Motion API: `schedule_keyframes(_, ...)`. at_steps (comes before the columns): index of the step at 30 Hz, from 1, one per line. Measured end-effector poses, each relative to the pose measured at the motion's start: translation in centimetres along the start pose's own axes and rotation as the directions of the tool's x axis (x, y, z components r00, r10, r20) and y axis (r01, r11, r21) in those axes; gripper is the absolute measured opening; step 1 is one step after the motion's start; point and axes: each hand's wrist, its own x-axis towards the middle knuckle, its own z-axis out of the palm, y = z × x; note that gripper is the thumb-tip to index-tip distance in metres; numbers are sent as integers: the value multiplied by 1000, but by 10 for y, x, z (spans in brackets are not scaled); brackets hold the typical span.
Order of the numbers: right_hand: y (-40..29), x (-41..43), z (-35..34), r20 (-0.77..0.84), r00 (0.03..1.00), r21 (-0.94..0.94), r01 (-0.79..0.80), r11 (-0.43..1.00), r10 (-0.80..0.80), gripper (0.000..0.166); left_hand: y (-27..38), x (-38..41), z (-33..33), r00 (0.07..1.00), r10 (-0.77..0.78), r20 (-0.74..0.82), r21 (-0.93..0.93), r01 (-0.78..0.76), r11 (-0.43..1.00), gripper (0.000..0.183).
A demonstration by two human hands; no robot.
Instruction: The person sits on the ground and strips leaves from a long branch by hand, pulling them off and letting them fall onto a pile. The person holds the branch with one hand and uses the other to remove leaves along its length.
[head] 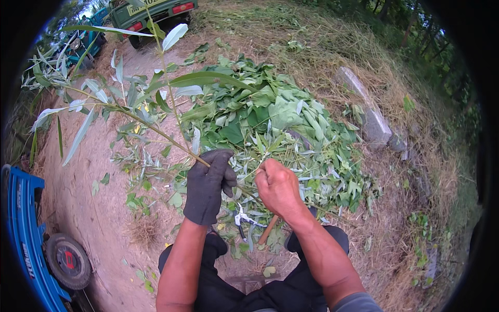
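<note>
My left hand point(210, 183), in a dark work glove, grips a long leafy branch point(156, 130) by its stem. Its narrow leaves, silvery on one side, spread to the upper left. The thinner end of the stem runs beneath my bare right hand point(278, 185), whose fingers are closed around a small leafy sprig point(265, 150); whether the sprig is still joined to the branch cannot be told. On the ground between my feet lie pruning shears point(242, 218) with dark handles and a tool's wooden handle point(268, 231), partly hidden by my right forearm.
A heap of broad green leaves point(249, 113) and cut twigs covers the ground in front. A long stone block point(370, 113) lies to the right among dry grass. A blue cart point(25, 218) with a wheel point(69, 260) stands at left, a green vehicle point(152, 15) at the back.
</note>
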Motion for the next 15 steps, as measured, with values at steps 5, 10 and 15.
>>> schedule_keyframes(5,6,7,-4,-83,997,-142,-17,990,5,11,6,0,-2,999,-2,-39,55,4,998,29)
schedule_keyframes(10,10,12,-20,127,985,-43,-111,993,116,18,9,2,-27,995,57,-79,-26,-60,998,32)
schedule_keyframes(15,22,6,-11,165,986,186,-68,980,37,32,8,3,-21,997,17,-71,-75,-22,997,33)
